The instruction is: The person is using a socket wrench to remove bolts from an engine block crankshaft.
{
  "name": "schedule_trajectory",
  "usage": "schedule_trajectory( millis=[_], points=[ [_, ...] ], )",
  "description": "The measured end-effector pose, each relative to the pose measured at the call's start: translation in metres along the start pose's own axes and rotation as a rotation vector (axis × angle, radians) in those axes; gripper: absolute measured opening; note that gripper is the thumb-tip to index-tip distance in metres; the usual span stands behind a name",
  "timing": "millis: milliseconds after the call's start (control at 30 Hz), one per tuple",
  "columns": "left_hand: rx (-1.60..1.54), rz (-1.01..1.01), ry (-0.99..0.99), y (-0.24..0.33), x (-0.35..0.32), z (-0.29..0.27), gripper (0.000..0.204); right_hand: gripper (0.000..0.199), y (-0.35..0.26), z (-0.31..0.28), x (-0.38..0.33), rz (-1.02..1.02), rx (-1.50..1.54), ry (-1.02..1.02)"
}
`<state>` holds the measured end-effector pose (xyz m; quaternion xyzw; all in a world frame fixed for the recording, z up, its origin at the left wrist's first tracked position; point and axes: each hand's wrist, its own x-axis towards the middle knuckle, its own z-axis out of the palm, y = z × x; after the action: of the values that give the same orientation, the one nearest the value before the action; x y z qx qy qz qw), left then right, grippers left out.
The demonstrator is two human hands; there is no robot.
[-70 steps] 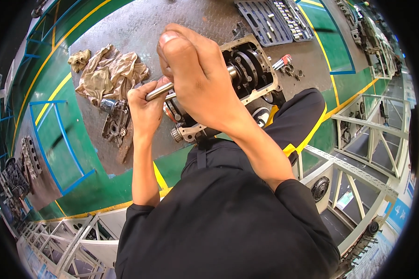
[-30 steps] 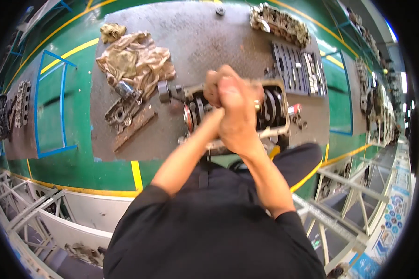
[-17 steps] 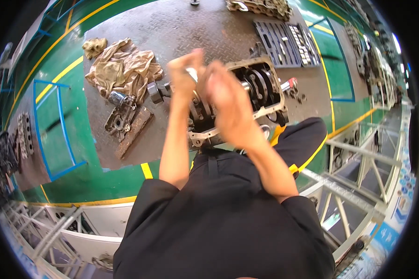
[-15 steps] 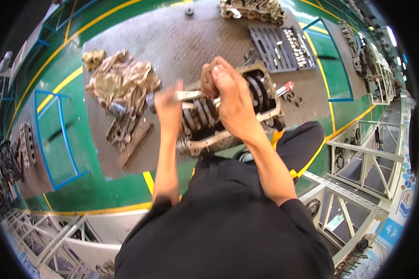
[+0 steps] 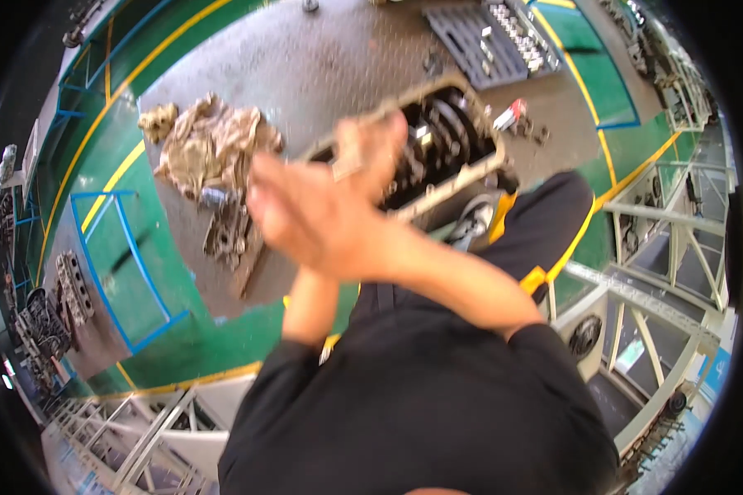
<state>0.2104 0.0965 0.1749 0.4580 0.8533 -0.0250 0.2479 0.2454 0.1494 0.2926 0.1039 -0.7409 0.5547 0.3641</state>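
My right hand (image 5: 305,219) reaches across to the left, over my left forearm (image 5: 314,305). It is smeared by motion, and its fingers cannot be made out clearly. Partly behind it, my left hand (image 5: 376,153) is above the left part of the engine block (image 5: 446,191), blurred too. Whether either hand grips the silver-shafted hand tool seen before cannot be told. Dark rounded crankshaft parts (image 5: 450,124) show inside the open block, to the right of my hands. My hands and right forearm cover the block's left end.
Left on the metal-topped table (image 5: 338,58) lie a crumpled brown cloth (image 5: 210,153) and a dirty metal part (image 5: 227,235). An open socket set case (image 5: 479,49) lies at the far right. A red-and-white item (image 5: 510,114) sits beside the block. My bent leg (image 5: 545,219) is at the right.
My right hand has swung left and nearer to me, crossing over my left arm. My left hand has moved right. The silver shaft no longer shows clearly. The whole view has shifted.
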Motion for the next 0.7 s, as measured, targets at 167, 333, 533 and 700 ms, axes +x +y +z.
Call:
schedule_trajectory(
  millis=[167,333,533,700],
  points=[
    [-1.389,-0.227,0.924,-0.016,-0.014,-0.008,0.028,0.028,0.021,-0.037,0.034,0.349,0.13,-0.046],
    [-0.663,0.017,0.597,-0.004,0.023,-0.029,0.016,0.016,-0.017,-0.002,-0.002,0.132,-0.112,-0.161],
    [-1.4,-0.031,0.704,-0.03,-0.05,-0.014,0.023,0.029,0.006,-0.025,0.027,0.385,0.126,-0.069],
    [-0.875,-0.09,0.212,0.025,-0.008,-0.049,0.024,0.017,-0.01,0.018,0.01,0.068,0.135,-0.083]
  ],
)
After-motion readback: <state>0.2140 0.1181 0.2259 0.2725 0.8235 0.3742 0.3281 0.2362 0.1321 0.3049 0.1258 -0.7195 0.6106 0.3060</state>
